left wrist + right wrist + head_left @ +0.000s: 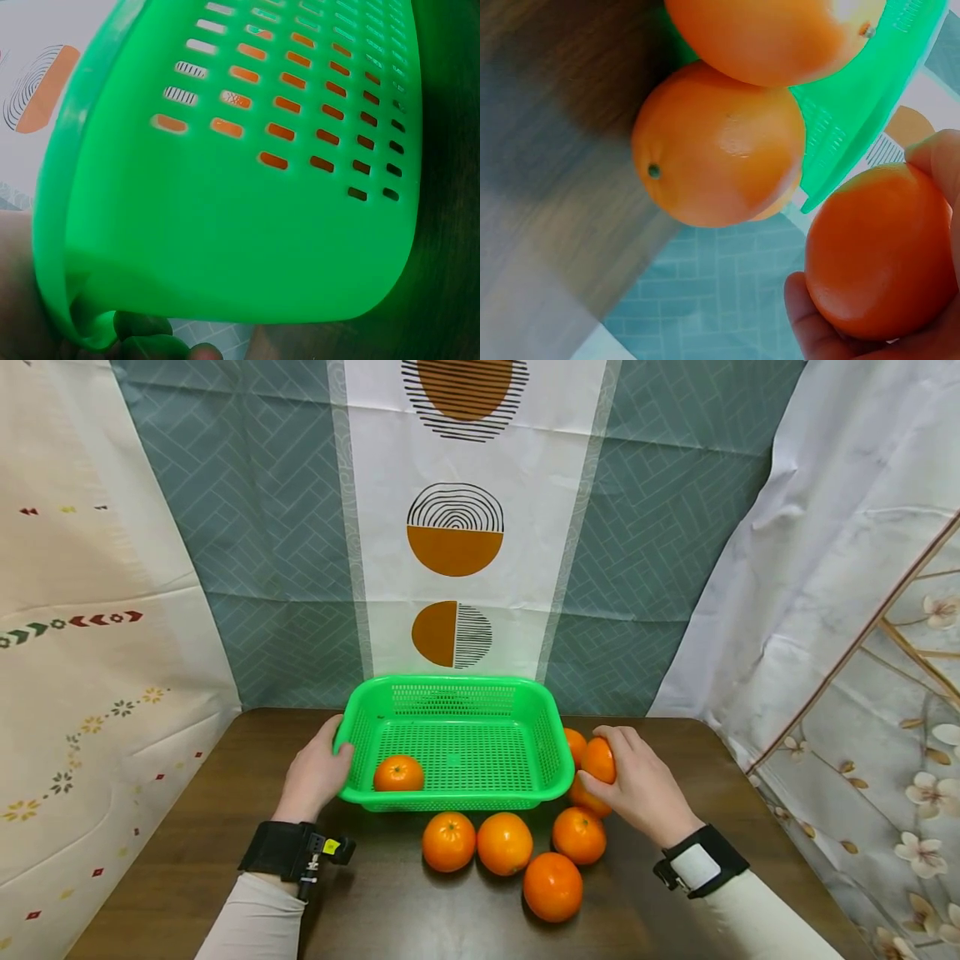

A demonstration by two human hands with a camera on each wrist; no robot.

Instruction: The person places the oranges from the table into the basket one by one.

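Note:
A green plastic basket (453,800) with perforated walls stands at the back of the table, one orange (399,773) lying in its front left corner. My left hand (318,770) grips the basket's left rim; in the left wrist view the basket wall (225,240) fills most of the picture and hides much of that hand. At the basket's right side my right hand (637,777) holds an orange (881,251) between thumb and fingers, raised off the table. Just beside it, other oranges (720,146) rest against the basket's right wall, partly covered by the held one in the head view.
In front of the basket, several more oranges (505,843) lie on the dark wooden table (405,910), the nearest orange (552,887) standing a little forward. A patterned curtain (292,527) hangs behind the table, with pale cloths at both sides.

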